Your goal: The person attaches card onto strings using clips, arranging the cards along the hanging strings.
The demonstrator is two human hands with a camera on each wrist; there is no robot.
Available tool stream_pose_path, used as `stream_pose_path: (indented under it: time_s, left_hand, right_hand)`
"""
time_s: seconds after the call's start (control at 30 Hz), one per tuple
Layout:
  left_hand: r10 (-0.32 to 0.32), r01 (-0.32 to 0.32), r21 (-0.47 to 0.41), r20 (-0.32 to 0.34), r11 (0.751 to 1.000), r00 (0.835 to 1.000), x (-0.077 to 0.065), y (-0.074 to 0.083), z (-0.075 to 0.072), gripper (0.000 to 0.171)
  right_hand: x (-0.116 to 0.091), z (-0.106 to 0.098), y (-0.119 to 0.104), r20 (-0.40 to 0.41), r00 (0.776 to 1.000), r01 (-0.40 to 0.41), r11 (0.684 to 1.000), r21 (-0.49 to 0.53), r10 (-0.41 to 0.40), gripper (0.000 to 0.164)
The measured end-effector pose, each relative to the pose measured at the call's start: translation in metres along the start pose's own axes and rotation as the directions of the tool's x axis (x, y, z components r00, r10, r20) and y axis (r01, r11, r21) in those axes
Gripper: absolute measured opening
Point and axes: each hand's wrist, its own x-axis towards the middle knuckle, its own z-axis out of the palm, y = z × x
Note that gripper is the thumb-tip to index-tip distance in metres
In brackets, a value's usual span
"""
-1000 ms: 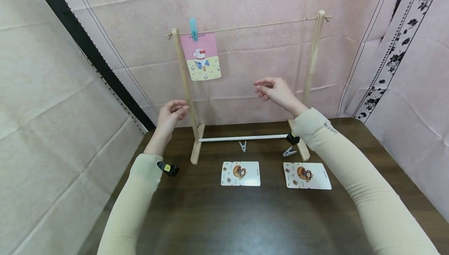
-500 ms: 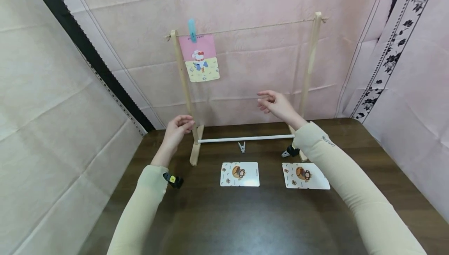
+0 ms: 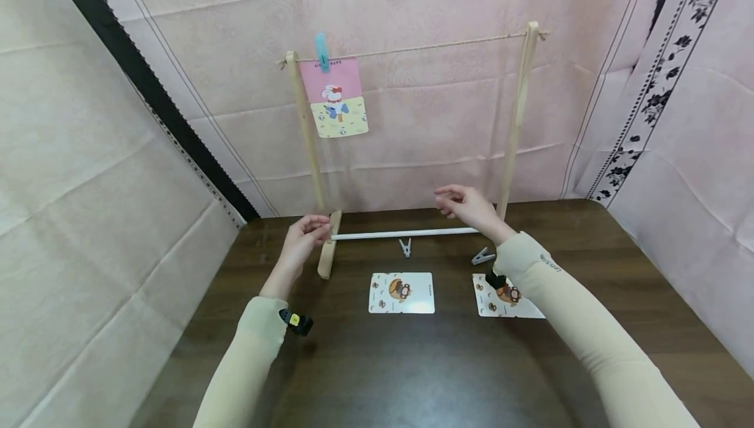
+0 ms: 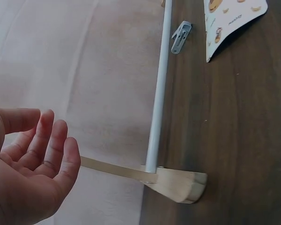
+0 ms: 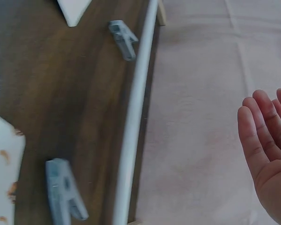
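My left hand (image 3: 303, 239) hovers in front of the left post of a wooden stand, its fingers loosely bent and holding nothing. Above the white crossbar (image 3: 406, 233), near the right post (image 3: 516, 124), my right hand (image 3: 471, 209) is held in the air, also without anything in it. A pink and yellow card (image 3: 334, 97) hangs from the string (image 3: 436, 46) by a blue clothespin (image 3: 322, 53). On the table lie two grey clothespins, a middle one (image 3: 406, 248) and a right one (image 3: 483, 256). Nearer are a white card (image 3: 402, 293) and a second white card (image 3: 501, 300), partly covered by my right sleeve.
The stand's left foot (image 3: 330, 245) rests on the dark wooden table (image 3: 377, 369). Pale cloth (image 3: 412, 120) hangs behind the stand and along both sides. In the left wrist view, the crossbar (image 4: 159, 89) runs from the wooden foot (image 4: 178, 185).
Both hands have come down from beside the stand's posts toward the table. The left has also shifted a little right. The hanging card, the clothespins and the white cards have stayed in place.
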Motion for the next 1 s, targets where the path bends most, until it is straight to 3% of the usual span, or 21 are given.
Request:
stream_pose_path:
  time_s: [0.2,0.4,0.67,1.0]
  left_hand:
    - [-0.061,0.06,-0.02,-0.01,0.998,0.998,-0.007,-0.015,-0.002,0.025]
    - [-0.064,0.064,-0.038,-0.016,0.997,0.998,-0.009,-0.025,0.0,0.027]
    - [-0.077,0.079,-0.053,0.046,0.995,0.996,-0.015,-0.041,0.009,0.026]
    - [-0.084,0.087,-0.024,0.086,0.996,0.993,-0.019,-0.056,0.02,0.03]
  right_hand:
    - [-0.011,0.006,0.012,0.024,1.0,-0.002,0.999,-0.042,0.003,0.029]
    - [-0.016,0.014,0.019,0.074,0.997,-0.034,0.998,0.05,0.031,0.032]
    - [-0.017,0.03,0.035,0.121,0.989,-0.077,0.997,-0.022,0.079,0.03]
    - [-0.013,0.062,0.054,0.162,0.98,-0.117,0.993,0.002,0.115,0.036]
